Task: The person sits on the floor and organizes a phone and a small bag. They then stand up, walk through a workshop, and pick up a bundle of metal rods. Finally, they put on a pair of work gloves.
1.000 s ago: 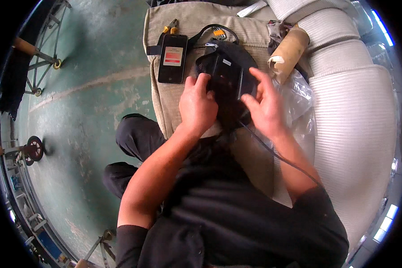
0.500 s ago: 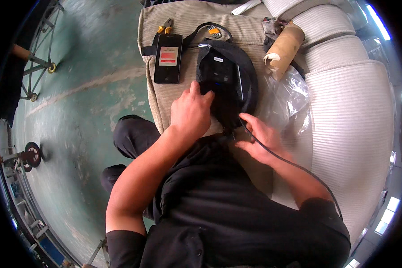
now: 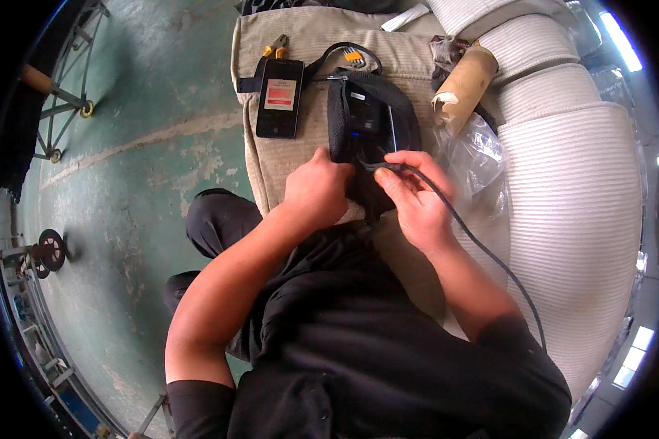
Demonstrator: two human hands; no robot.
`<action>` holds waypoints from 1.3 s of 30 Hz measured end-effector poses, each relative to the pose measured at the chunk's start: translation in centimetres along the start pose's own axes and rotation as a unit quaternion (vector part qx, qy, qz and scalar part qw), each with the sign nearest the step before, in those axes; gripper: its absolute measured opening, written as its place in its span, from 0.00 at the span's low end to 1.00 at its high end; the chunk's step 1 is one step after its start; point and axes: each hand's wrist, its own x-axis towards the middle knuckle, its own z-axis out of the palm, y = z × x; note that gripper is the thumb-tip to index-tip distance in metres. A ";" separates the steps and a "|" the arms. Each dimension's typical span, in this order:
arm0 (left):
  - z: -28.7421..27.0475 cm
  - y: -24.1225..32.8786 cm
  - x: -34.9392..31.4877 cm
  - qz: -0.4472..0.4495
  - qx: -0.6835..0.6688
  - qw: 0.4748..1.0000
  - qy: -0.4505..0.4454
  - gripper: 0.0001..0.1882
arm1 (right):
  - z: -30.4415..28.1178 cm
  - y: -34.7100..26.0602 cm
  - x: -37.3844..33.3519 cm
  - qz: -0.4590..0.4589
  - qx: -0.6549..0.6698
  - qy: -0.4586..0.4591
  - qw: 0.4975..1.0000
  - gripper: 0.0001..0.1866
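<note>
Cable [image 3: 470,234] now near device [image 3: 364,117] in pouch [image 3: 408,121]

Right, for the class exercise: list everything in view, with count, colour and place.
Pouch: one, black, centre
Device: one, black with blue light, inside the pouch
Cable: one, black, from pouch to lower right
Phone: one, black, left of the pouch
Pliers: one, yellow-handled, beyond the phone
Strap: one, black, behind the phone
Small item, unclear: one, yellow and dark, within the strap's curve
Tube: one, brown, right
Cloth: bundle, dark, beside the tube
Plastic bag: one, clear, below the tube
Strip: one, white, top
Cushions: several, beige, centre and right
Stands: several, grey, left
Floor: one, green, left
Left hand: one, at the pouch
Right hand: one, pinching the cable
</note>
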 end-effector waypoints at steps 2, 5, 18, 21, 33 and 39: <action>-0.1 -0.7 -0.5 0.016 -0.065 0.998 -0.021 0.11 | 0.4 0.5 0.4 -0.015 -0.042 -0.033 0.998 0.09; 0.0 -1.5 -1.5 0.055 -0.149 0.987 0.036 0.09 | 0.4 0.6 0.6 -0.104 -0.139 -0.113 0.978 0.11; -0.5 -0.2 -3.4 0.072 -0.218 0.961 0.152 0.09 | -3.5 -3.7 2.5 0.016 -0.205 -0.344 0.916 0.29; 0.4 -0.2 -3.4 0.047 -0.280 0.942 0.178 0.12 | -3.0 -3.5 2.0 0.022 -0.212 -0.345 0.914 0.31; 3.8 1.1 -5.8 -0.140 -0.600 0.779 0.115 0.16 | -3.1 0.5 1.9 -0.033 -0.212 -0.299 0.930 0.11; 6.4 0.7 -6.7 -0.180 -0.576 0.797 0.037 0.19 | -2.3 -1.1 2.2 0.085 -0.162 -0.296 0.937 0.10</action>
